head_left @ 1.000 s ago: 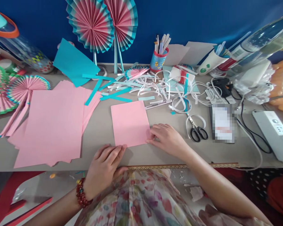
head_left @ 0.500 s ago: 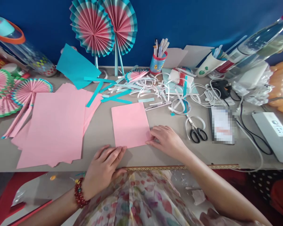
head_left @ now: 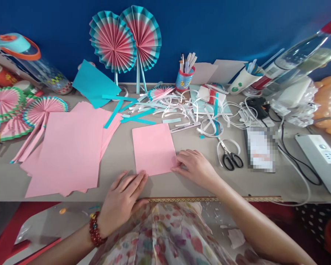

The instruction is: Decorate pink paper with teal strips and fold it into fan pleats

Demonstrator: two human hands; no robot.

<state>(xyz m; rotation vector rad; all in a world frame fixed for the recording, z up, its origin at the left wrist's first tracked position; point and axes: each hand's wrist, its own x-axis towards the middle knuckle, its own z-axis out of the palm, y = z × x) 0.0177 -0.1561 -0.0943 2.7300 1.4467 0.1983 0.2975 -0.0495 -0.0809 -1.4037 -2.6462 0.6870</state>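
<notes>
A folded-looking pink sheet of paper (head_left: 154,147) lies flat on the table in front of me. My left hand (head_left: 121,198), with a red bead bracelet at its wrist, rests at the sheet's lower left corner, fingers stretched out and their tips touching the edge. At the lower right corner, the fingers and thumb of my right hand (head_left: 195,169) are closed on the paper. To the left lies a stack of larger pink sheets (head_left: 71,147). Black-handled scissors (head_left: 231,160) lie right of my right hand.
Paper strips (head_left: 179,103) are heaped behind the sheet, beside a teal sheet (head_left: 96,84). Pleated paper fans (head_left: 114,44) stand against the blue wall. A pen cup (head_left: 184,79), bottle (head_left: 295,55), phone (head_left: 262,149) and power strip (head_left: 317,158) are around.
The view has tilted up and turned slightly left, so everything sits a little lower and more to the right. Both hands keep their places at the pink sheet's corners.
</notes>
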